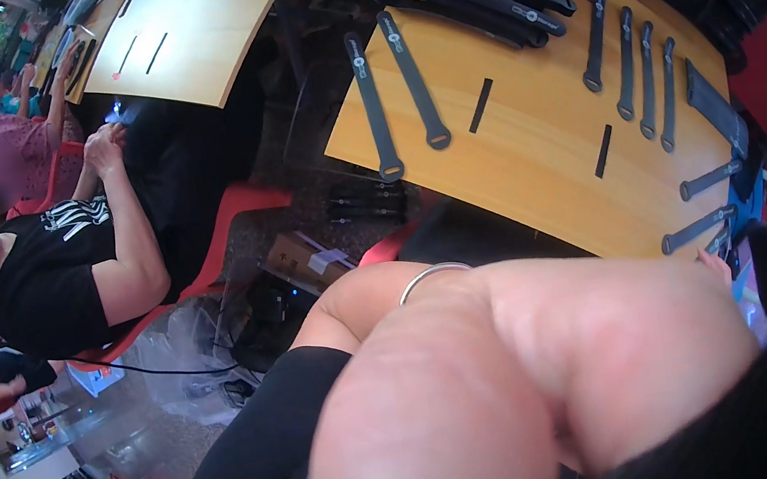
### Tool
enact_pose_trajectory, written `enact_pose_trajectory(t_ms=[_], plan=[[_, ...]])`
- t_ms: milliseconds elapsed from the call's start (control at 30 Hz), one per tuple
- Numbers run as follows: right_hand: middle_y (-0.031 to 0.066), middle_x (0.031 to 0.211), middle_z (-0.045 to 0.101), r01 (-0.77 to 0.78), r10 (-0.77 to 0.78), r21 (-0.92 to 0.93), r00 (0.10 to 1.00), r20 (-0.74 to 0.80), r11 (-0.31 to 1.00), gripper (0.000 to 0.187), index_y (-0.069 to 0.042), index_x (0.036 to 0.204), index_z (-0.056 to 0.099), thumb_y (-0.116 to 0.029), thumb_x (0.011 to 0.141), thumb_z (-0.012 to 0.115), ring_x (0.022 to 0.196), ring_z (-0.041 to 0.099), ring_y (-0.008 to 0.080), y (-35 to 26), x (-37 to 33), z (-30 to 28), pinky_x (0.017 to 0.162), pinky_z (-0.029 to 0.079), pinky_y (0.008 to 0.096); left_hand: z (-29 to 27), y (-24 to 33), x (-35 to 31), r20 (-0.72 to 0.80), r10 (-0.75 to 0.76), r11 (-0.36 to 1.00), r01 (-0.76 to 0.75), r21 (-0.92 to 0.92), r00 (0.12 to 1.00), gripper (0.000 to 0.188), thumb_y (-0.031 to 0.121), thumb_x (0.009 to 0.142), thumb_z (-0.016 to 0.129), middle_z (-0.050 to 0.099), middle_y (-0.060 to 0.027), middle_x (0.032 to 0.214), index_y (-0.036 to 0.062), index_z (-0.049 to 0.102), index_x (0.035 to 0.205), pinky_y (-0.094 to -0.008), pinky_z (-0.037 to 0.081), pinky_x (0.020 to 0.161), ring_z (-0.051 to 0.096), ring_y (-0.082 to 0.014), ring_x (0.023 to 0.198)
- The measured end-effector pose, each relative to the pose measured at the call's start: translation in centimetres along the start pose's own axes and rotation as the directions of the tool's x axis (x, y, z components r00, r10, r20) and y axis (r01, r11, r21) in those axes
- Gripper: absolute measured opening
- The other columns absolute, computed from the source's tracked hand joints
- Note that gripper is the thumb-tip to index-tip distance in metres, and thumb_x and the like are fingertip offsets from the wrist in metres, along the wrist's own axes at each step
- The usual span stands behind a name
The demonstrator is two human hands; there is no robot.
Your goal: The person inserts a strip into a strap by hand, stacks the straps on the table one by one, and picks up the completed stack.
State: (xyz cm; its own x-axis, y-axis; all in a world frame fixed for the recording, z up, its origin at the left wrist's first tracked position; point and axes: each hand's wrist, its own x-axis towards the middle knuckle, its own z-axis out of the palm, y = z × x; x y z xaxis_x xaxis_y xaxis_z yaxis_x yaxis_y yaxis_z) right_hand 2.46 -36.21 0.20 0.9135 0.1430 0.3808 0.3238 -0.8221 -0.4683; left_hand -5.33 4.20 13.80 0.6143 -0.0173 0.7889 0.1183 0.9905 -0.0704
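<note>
Dark grey straps (372, 104) lie spread across the wooden table (534, 169), with more heaped toward its far side; on the table's near side, bare arms (423, 415) (one ringed by a pale bangle (418, 277)) hide both hands, whose grip I cannot tell.

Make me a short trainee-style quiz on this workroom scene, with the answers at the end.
1. How many long dark straps lie loose at the left end of the nearer wooden table?
2. What colour is the chair under the nearest seated co-worker?
a) green
b) white
c) red
3. True or false: a pile of dark straps lies toward the far side of the nearer table.

Key: 1. Two; 2. c; 3. True
</note>
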Motion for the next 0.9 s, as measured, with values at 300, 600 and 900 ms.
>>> enact_pose_trajectory(t_ms=[300,600,900], plan=[[0.005,0.099,0.06,0.024,-0.024,0.009,1.0,0.001,1.0,0.018,-0.004,0.107,0.068,0.0,0.092,0.058,0.076,0.054,0.0112,1.3,0.1,0.3,0.058,0.04,0.0227,-1.5,-0.3,1.0,-0.021,-0.028,0.999,0.028,-0.016,0.999,0.045,0.039,0.103,0.034,0.046,0.0,0.06,0.0097,0.053,0.075,-0.0566,0.041,0.088,0.048,-0.0153,0.055],[0.0051,0.098,0.061,0.076,-0.076,-0.003,0.997,-0.02,0.997,0.017,-0.003,0.106,0.068,0.0,0.093,0.057,0.074,0.053,0.0096,0.6,0.7,-0.2,0.057,0.039,0.0224,-1.8,-1.6,1.1,-0.034,-0.072,0.997,0.07,-0.035,0.997,0.044,0.038,0.103,0.035,0.045,0.0,0.06,0.0094,0.053,0.074,-0.055,0.043,0.085,0.047,-0.0148,0.054],[0.0036,0.093,0.062,-0.01,0.011,0.035,0.999,-0.032,0.999,0.017,-0.001,0.108,0.066,-0.005,0.095,0.055,0.072,0.052,0.0088,1.6,1.6,-0.2,0.059,0.04,0.0233,-3.3,-2.5,1.8,-0.047,-0.109,0.993,0.108,-0.039,0.993,0.043,0.036,0.103,0.035,0.045,0.0,0.059,0.0092,0.052,0.074,-0.0533,0.045,0.083,0.047,-0.0143,0.052]])
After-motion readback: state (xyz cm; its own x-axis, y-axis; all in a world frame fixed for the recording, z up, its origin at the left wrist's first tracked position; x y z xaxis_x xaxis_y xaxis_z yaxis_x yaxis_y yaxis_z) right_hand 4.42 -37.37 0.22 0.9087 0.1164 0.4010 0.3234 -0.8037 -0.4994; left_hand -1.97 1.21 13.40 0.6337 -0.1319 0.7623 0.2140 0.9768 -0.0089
